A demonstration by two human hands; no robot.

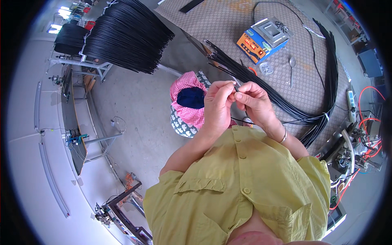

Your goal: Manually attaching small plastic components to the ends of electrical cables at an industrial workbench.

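Left hand pinches our cable end | right hand grips it alongside, fingertips touching, frame centre | cable trails down-right toward bundle

I sit over a grey concrete floor. Ahead of it stands my worktable with its patterned beige top. Left of the table a metal rack stands, and bright daylight falls beyond the rack from windows.
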